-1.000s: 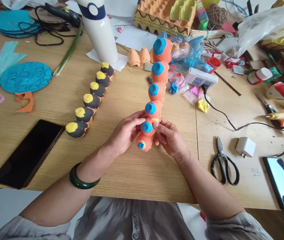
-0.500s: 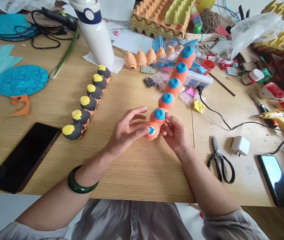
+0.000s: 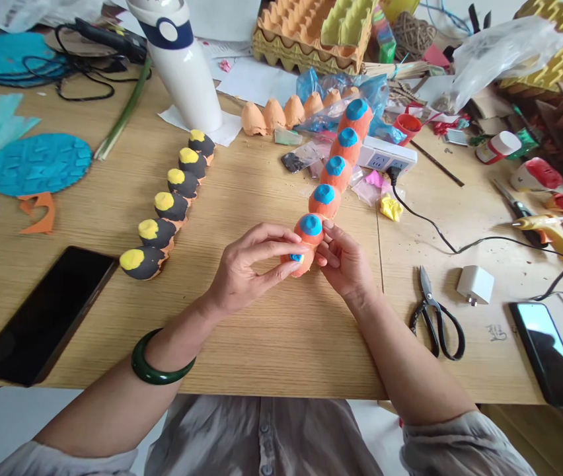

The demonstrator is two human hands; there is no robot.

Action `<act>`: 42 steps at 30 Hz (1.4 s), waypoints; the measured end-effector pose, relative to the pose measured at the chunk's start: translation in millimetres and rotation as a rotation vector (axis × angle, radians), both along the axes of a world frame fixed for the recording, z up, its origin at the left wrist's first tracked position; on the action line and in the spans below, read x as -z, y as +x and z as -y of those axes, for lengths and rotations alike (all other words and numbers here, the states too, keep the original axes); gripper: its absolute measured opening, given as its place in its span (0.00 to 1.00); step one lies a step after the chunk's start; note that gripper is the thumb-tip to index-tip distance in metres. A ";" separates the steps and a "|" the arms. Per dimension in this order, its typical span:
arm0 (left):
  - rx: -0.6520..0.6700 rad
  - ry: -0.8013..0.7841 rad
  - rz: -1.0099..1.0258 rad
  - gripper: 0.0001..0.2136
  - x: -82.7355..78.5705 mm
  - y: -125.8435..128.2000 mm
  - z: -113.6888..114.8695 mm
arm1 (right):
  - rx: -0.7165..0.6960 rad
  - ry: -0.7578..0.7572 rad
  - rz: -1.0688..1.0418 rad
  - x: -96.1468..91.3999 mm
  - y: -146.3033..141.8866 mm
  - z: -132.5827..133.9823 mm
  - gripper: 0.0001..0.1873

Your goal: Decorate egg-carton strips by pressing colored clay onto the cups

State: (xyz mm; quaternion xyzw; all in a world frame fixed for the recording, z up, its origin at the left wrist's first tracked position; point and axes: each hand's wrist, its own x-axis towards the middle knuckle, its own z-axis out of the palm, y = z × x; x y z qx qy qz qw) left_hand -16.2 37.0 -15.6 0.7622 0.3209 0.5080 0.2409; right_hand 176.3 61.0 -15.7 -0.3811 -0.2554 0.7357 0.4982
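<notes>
An orange egg-carton strip with blue clay caps on its humps lies slanted across the wooden table, its near end raised between both hands. My left hand pinches the blue dab on the nearest hump, thumb and forefinger closed on it. My right hand grips the strip's near end from the right side, fingers curled round it. A second strip, black with yellow caps, lies to the left, untouched.
A black phone lies at the near left; scissors, a white charger and another phone at the right. A power strip, glue gun, white bottle, egg trays and craft scraps crowd the far side.
The orange strip has swung from pointing straight away to slanting up to the right. My left hand opened briefly, then closed its thumb and finger on the nearest hump's blue dab.
</notes>
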 end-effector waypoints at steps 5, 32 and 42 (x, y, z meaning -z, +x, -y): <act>-0.049 0.008 -0.014 0.04 -0.7 0.0 -0.3 | 0.012 -0.008 0.007 0.4 -0.6 0.3 0.14; -0.101 -0.083 0.027 0.13 -0.1 5.5 9.0 | -0.007 -0.098 -0.031 0.3 -1.6 1.9 0.21; -0.149 -0.166 0.042 0.08 1.0 7.8 10.0 | -0.015 -0.085 -0.030 3.2 -2.3 3.1 0.17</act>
